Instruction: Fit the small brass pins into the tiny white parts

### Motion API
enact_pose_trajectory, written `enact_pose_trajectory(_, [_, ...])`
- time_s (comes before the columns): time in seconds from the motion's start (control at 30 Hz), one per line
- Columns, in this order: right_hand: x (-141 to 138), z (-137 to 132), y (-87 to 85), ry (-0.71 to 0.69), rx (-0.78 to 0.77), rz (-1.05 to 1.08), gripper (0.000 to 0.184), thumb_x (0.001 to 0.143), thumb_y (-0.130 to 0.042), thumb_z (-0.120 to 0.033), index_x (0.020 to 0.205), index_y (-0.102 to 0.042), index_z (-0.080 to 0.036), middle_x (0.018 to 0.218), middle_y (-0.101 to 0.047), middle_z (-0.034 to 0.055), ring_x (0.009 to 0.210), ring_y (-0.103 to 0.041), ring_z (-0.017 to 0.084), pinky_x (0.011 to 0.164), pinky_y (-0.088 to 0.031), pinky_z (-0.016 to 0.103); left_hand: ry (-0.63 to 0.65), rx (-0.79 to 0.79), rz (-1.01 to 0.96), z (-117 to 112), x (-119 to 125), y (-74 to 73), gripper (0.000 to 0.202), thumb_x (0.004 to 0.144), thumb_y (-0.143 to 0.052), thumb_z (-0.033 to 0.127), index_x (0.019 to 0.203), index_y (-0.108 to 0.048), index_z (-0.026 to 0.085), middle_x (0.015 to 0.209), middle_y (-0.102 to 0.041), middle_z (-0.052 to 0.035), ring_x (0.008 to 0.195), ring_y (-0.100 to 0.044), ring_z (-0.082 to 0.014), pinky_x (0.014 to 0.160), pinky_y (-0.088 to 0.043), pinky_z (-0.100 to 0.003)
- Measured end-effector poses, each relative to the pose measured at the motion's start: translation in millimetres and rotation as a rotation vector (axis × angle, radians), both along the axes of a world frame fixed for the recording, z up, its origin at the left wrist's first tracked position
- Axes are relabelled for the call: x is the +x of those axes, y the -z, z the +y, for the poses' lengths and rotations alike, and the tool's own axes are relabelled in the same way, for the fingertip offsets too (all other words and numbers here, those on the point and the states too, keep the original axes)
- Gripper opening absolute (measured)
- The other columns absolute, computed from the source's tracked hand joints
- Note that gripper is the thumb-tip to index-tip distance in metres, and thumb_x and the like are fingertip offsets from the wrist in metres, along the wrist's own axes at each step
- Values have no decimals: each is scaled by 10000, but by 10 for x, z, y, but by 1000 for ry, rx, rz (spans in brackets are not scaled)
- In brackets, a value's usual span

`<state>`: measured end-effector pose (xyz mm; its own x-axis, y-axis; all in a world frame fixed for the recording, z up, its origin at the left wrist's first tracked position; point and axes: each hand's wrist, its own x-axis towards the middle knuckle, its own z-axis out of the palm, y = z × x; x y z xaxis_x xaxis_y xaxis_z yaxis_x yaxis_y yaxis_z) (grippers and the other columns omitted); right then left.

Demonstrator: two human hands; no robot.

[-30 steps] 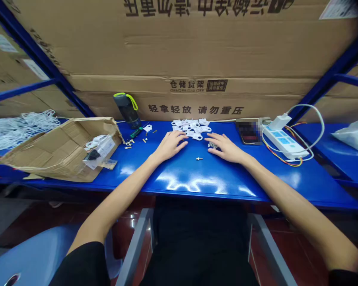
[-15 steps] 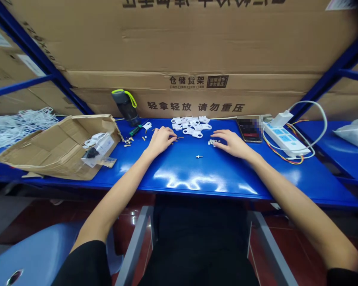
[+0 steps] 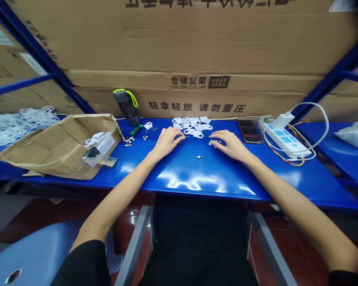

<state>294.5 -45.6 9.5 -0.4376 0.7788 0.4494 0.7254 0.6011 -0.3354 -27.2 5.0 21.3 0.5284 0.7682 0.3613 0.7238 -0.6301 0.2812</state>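
Note:
My left hand [image 3: 168, 142] is low over the blue table, its fingers bent and the thumb close to the index finger. Something thin and small shows at those fingertips, too small to make out. Right of it, my right hand [image 3: 230, 144] has thumb and fingers apart, around a cluster of small whitish round pieces [image 3: 211, 142]. Between and behind the hands lies a pile of flat white plastic parts with round holes [image 3: 198, 127]. A small metal pin-like part [image 3: 199, 157] rests nearer the front edge.
At left stands an opened cardboard box [image 3: 47, 153] with bagged parts inside. Behind it are a dark bottle [image 3: 127, 107], a green-handled screwdriver [image 3: 136, 130] and small loose pieces [image 3: 129, 141]. A phone [image 3: 250, 130] and a white power strip [image 3: 288, 139] with cables lie at right.
My left hand has shifted right, toward the white parts, over where small brownish pieces lay. My right hand stays almost in place by the whitish pieces.

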Motion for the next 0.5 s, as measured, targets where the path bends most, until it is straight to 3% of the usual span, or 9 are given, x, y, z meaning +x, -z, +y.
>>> enact_pose_trajectory(0.17, [-185,-57,16,-57,-36,23,373,1058,-574,-476,1334,-717,-269,1334,-741,106,1243,-650,338,1050,-482,523,170,24,-41,-156,178,14,279,1116,-514,409,1099,-724,225,1185,-763,-63,1133,-641,-258,1003,-390,-410])
enact_pose_trajectory(0.3, [-316,-105,41,-92,-17,18,304,1076,-558,-470,1176,-762,-267,1211,-775,92,1134,-675,302,1016,-456,482,269,37,-39,-257,288,58,284,1126,-492,422,1125,-702,230,1205,-760,-55,1142,-643,-242,1002,-380,-397])
enact_pose_trajectory(0.5, [-352,-117,55,-54,69,2,274,1077,-568,-419,1030,-770,-240,1082,-777,88,1018,-672,275,945,-431,449,319,8,-25,-298,332,79,281,1133,-478,413,1136,-692,231,1212,-760,-48,1139,-643,-233,990,-378,-390])
